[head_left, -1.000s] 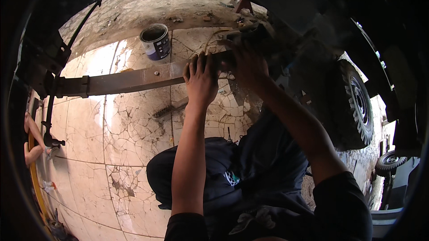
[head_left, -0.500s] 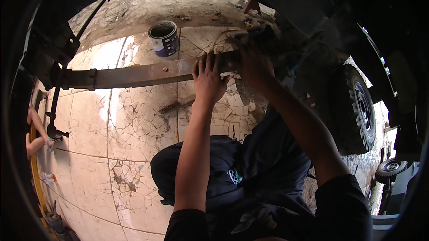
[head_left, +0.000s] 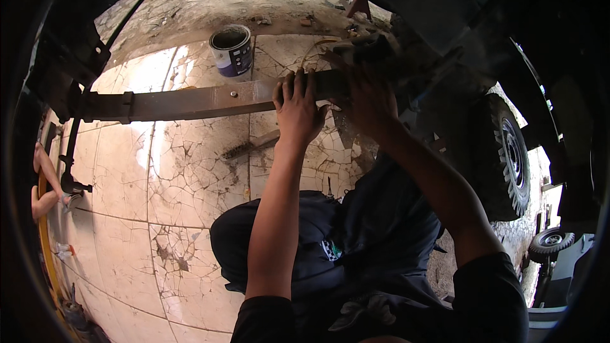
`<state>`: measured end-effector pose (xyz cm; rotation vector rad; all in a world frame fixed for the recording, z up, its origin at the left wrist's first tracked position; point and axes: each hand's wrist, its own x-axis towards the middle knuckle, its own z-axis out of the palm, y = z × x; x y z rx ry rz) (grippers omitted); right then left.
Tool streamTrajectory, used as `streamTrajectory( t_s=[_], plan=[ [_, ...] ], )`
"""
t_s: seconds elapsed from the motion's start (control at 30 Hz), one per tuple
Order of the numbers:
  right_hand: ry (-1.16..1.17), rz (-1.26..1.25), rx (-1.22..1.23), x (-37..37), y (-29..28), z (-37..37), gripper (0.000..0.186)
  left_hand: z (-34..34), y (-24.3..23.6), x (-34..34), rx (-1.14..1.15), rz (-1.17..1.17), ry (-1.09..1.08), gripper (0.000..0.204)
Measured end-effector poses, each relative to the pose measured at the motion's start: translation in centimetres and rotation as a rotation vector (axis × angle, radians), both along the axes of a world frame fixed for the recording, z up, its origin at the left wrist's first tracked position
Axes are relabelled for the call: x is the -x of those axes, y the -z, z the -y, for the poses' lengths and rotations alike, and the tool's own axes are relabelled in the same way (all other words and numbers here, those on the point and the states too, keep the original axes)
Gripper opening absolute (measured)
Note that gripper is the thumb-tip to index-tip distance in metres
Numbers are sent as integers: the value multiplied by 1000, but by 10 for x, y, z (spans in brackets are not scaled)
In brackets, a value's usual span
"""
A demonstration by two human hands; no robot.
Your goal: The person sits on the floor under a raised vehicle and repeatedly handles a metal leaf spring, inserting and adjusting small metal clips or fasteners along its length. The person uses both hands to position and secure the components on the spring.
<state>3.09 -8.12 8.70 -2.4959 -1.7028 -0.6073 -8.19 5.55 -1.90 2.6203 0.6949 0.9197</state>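
Under the vehicle, left hand (head_left: 297, 109) grips the leaf spring (head_left: 190, 101); right hand (head_left: 368, 104) grip unclear.

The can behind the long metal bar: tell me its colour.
The can is white with a dark blue band on its side, open at the top; the head view shows it.

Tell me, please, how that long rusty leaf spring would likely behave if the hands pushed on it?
The leaf spring looks like thick stacked steel, so probably stiff and heavy. Its far end seems fixed to the frame, so it would hardly shift. The left hand grips it; rust suggests a rough surface.
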Motion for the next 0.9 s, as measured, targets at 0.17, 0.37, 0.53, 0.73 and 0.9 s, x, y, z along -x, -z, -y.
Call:
streamTrajectory(
  t_s=[0.17,0.37,0.53,0.73,0.9],
  plan=[
    [-21,39,-170,-26,22,-21,81,1,0,0,29,5,33,96],
    [19,56,-97,-16,16,-4,75,-3,0,2,11,-19,22,99],
    [87,85,-188,-61,42,-17,75,7,2,-7,8,-27,58,102],
    [-23,71,-127,-6,2,-4,73,0,4,2,-15,-22,-5,104],
    [92,-118,-111,-45,23,-14,59,8,2,-8,1,-29,41,102]
  ],
)
